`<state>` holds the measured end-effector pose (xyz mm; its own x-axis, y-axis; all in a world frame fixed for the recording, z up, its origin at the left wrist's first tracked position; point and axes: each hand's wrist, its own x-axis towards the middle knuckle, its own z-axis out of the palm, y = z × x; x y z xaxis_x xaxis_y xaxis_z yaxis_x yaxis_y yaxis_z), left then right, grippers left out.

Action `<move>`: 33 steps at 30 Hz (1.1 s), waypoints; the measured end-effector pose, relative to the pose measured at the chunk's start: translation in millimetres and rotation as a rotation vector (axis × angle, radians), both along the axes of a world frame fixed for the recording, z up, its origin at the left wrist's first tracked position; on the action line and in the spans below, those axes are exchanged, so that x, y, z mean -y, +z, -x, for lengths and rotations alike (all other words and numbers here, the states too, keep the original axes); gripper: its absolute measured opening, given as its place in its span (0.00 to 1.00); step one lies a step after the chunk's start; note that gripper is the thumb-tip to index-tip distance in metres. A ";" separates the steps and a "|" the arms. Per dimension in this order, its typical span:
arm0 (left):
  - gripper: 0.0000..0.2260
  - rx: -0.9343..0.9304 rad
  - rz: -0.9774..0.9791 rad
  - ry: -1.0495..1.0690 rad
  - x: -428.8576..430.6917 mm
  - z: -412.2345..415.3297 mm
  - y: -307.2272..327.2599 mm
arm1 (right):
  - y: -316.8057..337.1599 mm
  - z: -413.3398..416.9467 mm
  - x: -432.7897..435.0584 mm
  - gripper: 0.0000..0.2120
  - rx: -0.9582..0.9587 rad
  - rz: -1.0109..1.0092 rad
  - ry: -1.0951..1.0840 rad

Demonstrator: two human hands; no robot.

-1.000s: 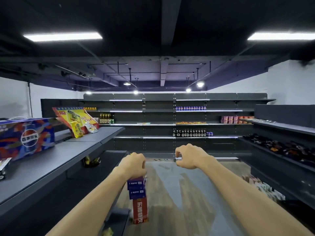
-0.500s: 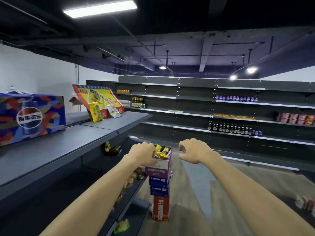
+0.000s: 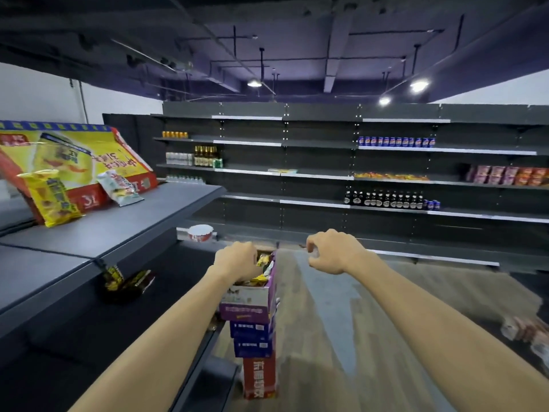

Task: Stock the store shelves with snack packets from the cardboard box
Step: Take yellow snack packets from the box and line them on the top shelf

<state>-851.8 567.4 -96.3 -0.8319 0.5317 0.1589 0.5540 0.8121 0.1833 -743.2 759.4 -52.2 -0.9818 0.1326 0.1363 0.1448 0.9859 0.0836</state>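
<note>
An open purple cardboard box (image 3: 249, 304) holding yellow snack packets (image 3: 263, 260) tops a stack of two blue boxes (image 3: 252, 337) and a red box (image 3: 260, 379) on the aisle floor. My left hand (image 3: 236, 258) reaches into the purple box with its fingers curled down round the packets; the fingertips are hidden. My right hand (image 3: 332, 251) hovers to the right of the box, fingers curled, holding nothing. A grey shelf unit (image 3: 118, 227) stands at my left, with a yellow packet (image 3: 53, 197) and a white packet (image 3: 120, 188) on top.
A big yellow-and-red carton (image 3: 89, 156) leans behind those two packets. Dark packets (image 3: 127, 281) lie on the shelf below. A red bowl (image 3: 200, 233) sits at the aisle's end. Back shelves (image 3: 326, 173) carry bottles and cans. Loose packets (image 3: 525, 331) lie at the floor's right.
The view has swung left and down, bringing the left shelf closer and the purple box's open top into sight. My left hand stays at the box; my right hand stays curled beside it.
</note>
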 end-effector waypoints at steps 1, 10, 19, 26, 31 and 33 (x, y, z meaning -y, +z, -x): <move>0.07 0.021 -0.004 0.007 -22.3 16.6 -9.4 | -7.4 18.8 -22.9 0.14 0.004 -0.001 0.004; 0.08 0.120 0.068 0.107 -141.2 114.5 -20.5 | -45.5 150.0 -153.4 0.13 0.046 0.116 0.088; 0.10 0.111 0.049 0.254 -201.4 219.6 -82.5 | -106.1 298.1 -203.2 0.11 0.071 0.270 0.222; 0.10 0.255 0.008 0.362 -211.1 320.9 -187.8 | -176.3 419.9 -226.3 0.12 0.146 0.299 0.200; 0.12 0.392 -0.007 0.421 -221.0 393.7 -230.2 | -215.2 496.8 -244.2 0.11 0.222 0.353 0.180; 0.12 0.451 -0.003 0.450 -224.6 417.1 -246.9 | -233.6 524.7 -249.6 0.11 0.279 0.374 0.165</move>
